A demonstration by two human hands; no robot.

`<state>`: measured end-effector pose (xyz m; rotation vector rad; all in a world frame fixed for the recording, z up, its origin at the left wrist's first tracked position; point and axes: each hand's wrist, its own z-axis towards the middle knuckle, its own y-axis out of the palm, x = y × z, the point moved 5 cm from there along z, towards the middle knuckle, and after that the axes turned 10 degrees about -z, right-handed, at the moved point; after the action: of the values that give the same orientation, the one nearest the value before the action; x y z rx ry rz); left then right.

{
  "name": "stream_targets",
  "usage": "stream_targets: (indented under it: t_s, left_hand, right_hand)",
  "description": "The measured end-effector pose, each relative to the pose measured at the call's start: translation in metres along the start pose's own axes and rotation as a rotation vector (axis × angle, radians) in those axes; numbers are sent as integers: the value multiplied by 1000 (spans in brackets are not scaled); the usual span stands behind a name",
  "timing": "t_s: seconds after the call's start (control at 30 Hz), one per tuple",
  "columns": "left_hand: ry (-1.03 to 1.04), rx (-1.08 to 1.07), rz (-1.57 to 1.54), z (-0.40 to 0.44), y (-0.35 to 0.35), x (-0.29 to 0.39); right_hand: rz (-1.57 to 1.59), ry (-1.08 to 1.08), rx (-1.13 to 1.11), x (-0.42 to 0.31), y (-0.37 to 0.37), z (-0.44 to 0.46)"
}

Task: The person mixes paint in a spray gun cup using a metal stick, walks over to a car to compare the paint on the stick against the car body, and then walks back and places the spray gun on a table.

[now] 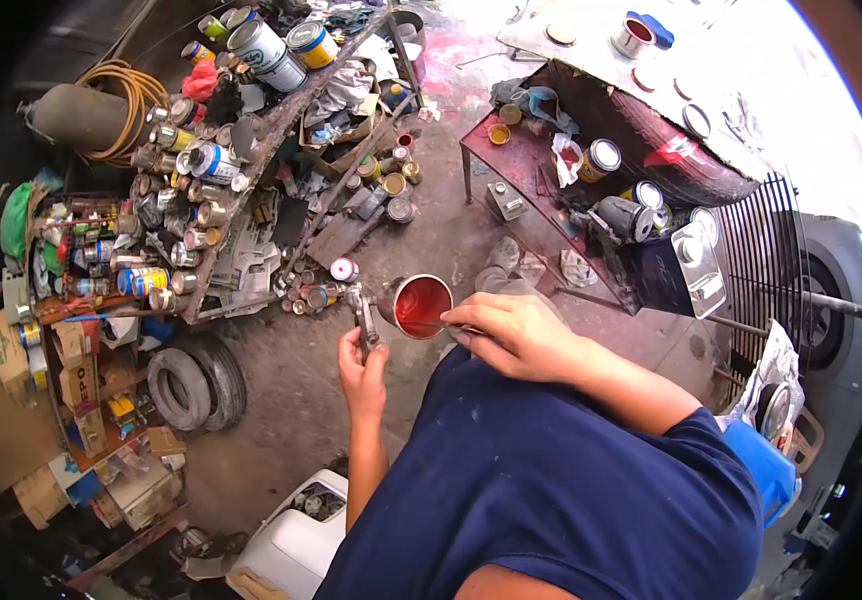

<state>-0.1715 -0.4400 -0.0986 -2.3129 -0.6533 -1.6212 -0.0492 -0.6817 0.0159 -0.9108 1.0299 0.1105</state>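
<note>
My left hand (363, 375) is wrapped round the handle of a metal spray gun (362, 318), held upright in front of me. Beside the gun is an open metal cup (422, 306) with red paint inside, seen from above; it appears joined to the gun. My right hand (506, 332) is closed on a thin stick (463, 328), whose end reaches over the cup's rim into the red paint. The fingertips are close to the cup's right edge.
Crowded shelves (206, 290) of paint cans stand left, with tires (196, 385) below. A red-stained table (511, 165) with cans is at right, near a metal grille (766, 250). A white plastic object (291, 545) is at lower left.
</note>
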Motion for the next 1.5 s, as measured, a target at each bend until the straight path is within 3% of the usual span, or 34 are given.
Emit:
stream_targets:
  t_s: [0.23,0.4,0.6,0.7,0.8,1.0,1.13,1.17,1.23,1.3,1.5]
  left_hand:
    - [73,17,-7,52,39,31]
    - [191,22,10,88,80,50]
    - [214,53,-73,119,117,57]
    - [216,20,-51,137,126,55]
    - [195,-9,-9,148,142,54]
    - [-75,-222,-102,177,142,13]
    - [-139,-270,-131,181,152,-4]
    - [-148,-277,-118,181,152,-9]
    - [-141,-282,-111,185,149,-15]
    - [-146,-293,-106,184,155,-6]
    - [-166,-372,9,200,152,7]
  right_hand:
    - [-171,-45,172,52,-43,45]
    - [76,13,101,72,-59,60]
    - [-147,-76,246,106,-105,92]
    - [-124,7,362,120,-113,94]
    - [140,293,273,140,-96,83]
    - [397,578,222,162,-95,76]
    - [353,571,511,185,-101,36]
    - [324,705,560,203,-97,21]
    - [-30,900,457,249,-84,-6]
    - [-512,919,399,282,-64,-24]
    - [-600,1046,329,332,-20,-28]
